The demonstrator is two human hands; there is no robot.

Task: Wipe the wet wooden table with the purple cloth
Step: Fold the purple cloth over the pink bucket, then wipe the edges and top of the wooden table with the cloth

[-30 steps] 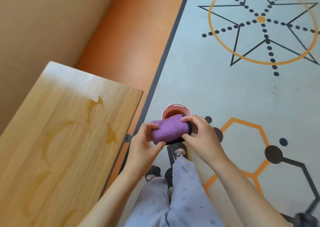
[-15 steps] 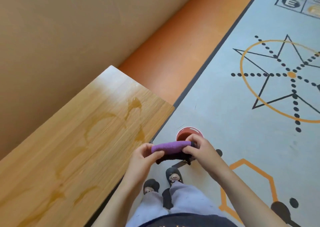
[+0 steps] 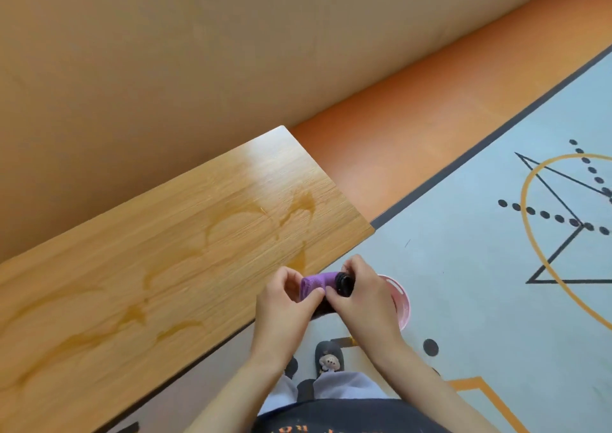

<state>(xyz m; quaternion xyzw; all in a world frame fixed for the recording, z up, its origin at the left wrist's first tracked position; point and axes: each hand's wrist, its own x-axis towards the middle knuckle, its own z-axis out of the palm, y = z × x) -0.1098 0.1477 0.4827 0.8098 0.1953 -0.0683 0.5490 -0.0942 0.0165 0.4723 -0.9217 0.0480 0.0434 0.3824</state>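
A rolled purple cloth [image 3: 314, 283] with a dark edge is held between both hands, just off the near right edge of the wooden table [image 3: 139, 267]. My left hand [image 3: 281, 303] pinches its left end and my right hand [image 3: 362, 293] grips its right, dark end. Curved streaks of brownish liquid [image 3: 231, 220] lie across the tabletop, from the far right corner down to the near left.
A pink bucket [image 3: 399, 300] stands on the floor right behind my right hand. An orange wall runs along the table's far side. My slippered feet [image 3: 328, 359] stand on a pale patterned floor mat [image 3: 480, 267] with an orange floor strip beyond it.
The view has swung left and up, bringing more of the table into view. Both hands have carried the cloth up from over the bucket toward the table edge, twisting it into a tighter roll.
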